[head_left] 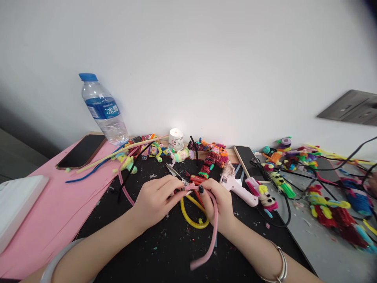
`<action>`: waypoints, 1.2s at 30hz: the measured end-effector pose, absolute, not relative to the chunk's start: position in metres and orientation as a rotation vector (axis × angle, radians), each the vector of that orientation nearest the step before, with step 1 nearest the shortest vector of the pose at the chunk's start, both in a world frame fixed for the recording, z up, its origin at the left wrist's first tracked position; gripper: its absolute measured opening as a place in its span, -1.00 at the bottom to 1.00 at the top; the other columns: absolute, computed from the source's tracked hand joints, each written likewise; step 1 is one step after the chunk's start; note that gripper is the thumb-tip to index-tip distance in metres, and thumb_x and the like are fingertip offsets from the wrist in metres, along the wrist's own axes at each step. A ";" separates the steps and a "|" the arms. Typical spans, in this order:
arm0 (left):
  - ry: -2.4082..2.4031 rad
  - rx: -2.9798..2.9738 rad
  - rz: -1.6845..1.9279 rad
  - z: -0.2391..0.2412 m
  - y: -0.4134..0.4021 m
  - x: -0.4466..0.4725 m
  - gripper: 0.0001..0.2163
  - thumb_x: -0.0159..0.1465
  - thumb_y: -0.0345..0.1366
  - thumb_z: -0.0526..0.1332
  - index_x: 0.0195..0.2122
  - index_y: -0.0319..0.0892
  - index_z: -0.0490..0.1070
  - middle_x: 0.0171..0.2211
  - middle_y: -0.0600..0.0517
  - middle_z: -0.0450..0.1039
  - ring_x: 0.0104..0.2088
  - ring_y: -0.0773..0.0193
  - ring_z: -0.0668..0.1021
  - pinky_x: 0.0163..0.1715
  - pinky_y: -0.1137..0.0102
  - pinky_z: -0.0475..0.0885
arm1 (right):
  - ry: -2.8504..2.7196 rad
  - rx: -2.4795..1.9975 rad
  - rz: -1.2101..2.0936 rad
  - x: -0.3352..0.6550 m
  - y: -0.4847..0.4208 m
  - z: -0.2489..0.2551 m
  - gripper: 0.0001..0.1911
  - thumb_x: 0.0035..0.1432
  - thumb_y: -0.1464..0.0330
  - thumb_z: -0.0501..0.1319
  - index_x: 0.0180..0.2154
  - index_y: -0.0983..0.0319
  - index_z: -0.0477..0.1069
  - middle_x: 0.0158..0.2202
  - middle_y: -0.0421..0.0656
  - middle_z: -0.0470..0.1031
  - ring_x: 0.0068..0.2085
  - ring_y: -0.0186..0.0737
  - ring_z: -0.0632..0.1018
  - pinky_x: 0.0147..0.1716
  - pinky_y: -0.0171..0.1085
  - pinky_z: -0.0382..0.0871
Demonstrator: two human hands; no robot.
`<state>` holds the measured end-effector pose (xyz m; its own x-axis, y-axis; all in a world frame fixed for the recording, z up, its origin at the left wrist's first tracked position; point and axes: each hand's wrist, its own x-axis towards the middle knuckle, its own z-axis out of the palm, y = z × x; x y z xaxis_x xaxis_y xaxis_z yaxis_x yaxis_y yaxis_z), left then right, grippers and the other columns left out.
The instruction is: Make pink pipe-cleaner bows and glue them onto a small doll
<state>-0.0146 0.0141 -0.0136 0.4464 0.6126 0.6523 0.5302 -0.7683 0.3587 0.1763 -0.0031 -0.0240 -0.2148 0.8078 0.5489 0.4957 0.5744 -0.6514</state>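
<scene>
My left hand [156, 200] and my right hand [218, 202] meet over a black mat [165, 247], both closed in a pinch on a pink pipe cleaner [213, 232]. Its long end loops down past my right wrist. Under my fingers lie scissors with yellow handles [193, 214], blades pointing to the far left. A red piece [198, 180] lies just beyond my fingertips.
A pink glue gun [238, 188] lies right of my hands. A water bottle [103, 110], a phone [81, 151] on pink paper [53, 208], a lit candle [176, 138], a second phone [246, 157], black cables [282, 204] and several pipe-cleaner figures [212, 155] lie about.
</scene>
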 end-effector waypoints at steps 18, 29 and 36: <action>0.902 2.689 1.227 -0.021 0.014 -0.016 -0.82 0.22 -0.41 0.15 -0.16 -0.21 0.44 -0.25 -0.05 0.51 -0.24 0.30 0.53 -0.20 0.43 0.45 | -1.936 -1.100 0.401 0.175 -0.009 -0.025 -0.86 0.16 0.45 0.03 -0.45 0.21 0.23 -0.58 -0.25 0.22 -0.55 -0.35 0.28 -0.55 -0.36 0.15; 0.808 2.772 1.103 -0.018 0.014 -0.018 -0.79 0.25 -0.41 0.11 -0.12 -0.17 0.43 -0.23 -0.04 0.52 -0.27 0.31 0.53 -0.24 0.44 0.45 | -1.952 -1.112 0.428 0.176 -0.009 -0.026 -0.84 0.18 0.43 0.01 -0.46 0.21 0.22 -0.58 -0.25 0.24 -0.55 -0.34 0.32 -0.56 -0.36 0.20; 0.757 2.803 1.068 -0.014 0.015 -0.018 -0.79 0.25 -0.42 0.10 -0.11 -0.19 0.41 -0.24 -0.05 0.52 -0.30 0.32 0.52 -0.27 0.43 0.45 | -1.962 -1.107 0.429 0.176 -0.008 -0.027 -0.85 0.18 0.44 0.01 -0.44 0.21 0.24 -0.55 -0.22 0.28 -0.53 -0.33 0.34 -0.54 -0.35 0.22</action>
